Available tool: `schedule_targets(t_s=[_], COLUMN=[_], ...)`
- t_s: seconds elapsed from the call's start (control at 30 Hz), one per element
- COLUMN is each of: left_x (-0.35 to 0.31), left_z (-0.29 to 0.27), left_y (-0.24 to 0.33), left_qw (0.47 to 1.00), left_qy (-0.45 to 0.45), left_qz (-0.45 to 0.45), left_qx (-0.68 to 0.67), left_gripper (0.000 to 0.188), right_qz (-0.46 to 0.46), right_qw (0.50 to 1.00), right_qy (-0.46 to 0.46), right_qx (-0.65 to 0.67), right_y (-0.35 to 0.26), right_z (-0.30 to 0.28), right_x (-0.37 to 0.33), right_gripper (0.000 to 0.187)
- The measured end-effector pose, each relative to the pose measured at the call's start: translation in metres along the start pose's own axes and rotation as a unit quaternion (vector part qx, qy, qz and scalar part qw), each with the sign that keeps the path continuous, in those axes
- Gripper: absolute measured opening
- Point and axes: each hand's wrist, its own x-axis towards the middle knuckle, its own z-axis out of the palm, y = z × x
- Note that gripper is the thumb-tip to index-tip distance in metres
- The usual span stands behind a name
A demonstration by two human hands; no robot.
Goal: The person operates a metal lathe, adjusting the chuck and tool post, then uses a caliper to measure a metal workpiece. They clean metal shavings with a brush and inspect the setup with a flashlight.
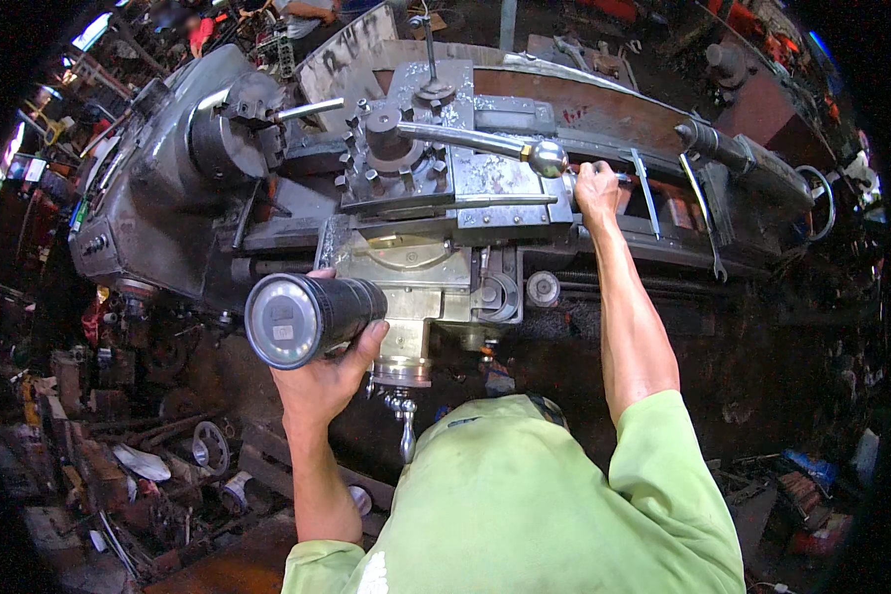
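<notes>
My left hand (332, 371) is wrapped round a thick black cylinder (351, 307). Its round, glossy grey end faces up, with a small pale label and bright spots near the rim; whether it is a lamp or a drinking flask I cannot tell. The cylinder is held above the front of a lathe, left of the cross-slide (436, 272). My right hand (596, 190) is closed at the right end of the top slide (505, 183), on what looks like its crank handle, mostly hidden by the fingers. Just left of that hand is the ball-ended lever (465, 137) of the tool post (391, 144).
A chuck (233, 134) at the left grips a metal bar (310, 110). Right of my right hand lie a caliper-like tool (645, 193) and a wrench (705, 213), near the tailstock (733, 148). A handwheel crank (404, 406) projects toward me. Scrap parts and a spoked wheel (210, 445) crowd the lower left.
</notes>
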Motion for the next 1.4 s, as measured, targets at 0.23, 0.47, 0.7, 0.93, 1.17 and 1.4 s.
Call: schedule_targets(t_s=[0.23,0.47,0.7,0.93,1.17,1.4], left_x=[0.0006,0.0012,0.0011,-0.0003,0.0038,0.0055], left_z=[0.0034,0.0042,0.0064,0.0008,0.003,0.0082], left_y=[-0.0031,-0.0041,-0.0039,-0.0049,-0.0051,-0.0062], left_qw=[0.999,0.997,0.998,0.999,0.998,0.998], left_qy=[-0.008,-0.029,0.002,-0.01,-0.053,-0.011], left_qz=[-0.018,-0.051,-0.03,-0.032,-0.023,-0.035], left_qx=[-0.03,-0.048,-0.062,-0.038,-0.014,-0.053], left_gripper=[0.062,0.063,0.06,0.06,0.062,0.062], right_qz=[-0.016,0.016,0.005,0.009,0.016,0.013], right_qw=[1.0,1.0,1.0,1.0,1.0,1.0], right_qy=[-0.002,0.011,-0.007,-0.019,-0.011,-0.014], right_qx=[-0.009,0.024,-0.004,0.006,0.022,0.002], right_y=[0.0006,-0.0048,0.0006,0.0011,-0.0006,-0.0022], right_z=[-0.0014,-0.002,-0.0022,-0.0028,-0.0024,-0.0024], right_x=[-0.0028,-0.0061,-0.0041,-0.0024,-0.0057,-0.004], right_gripper=[0.043,0.041,0.044,0.047,0.046,0.045])
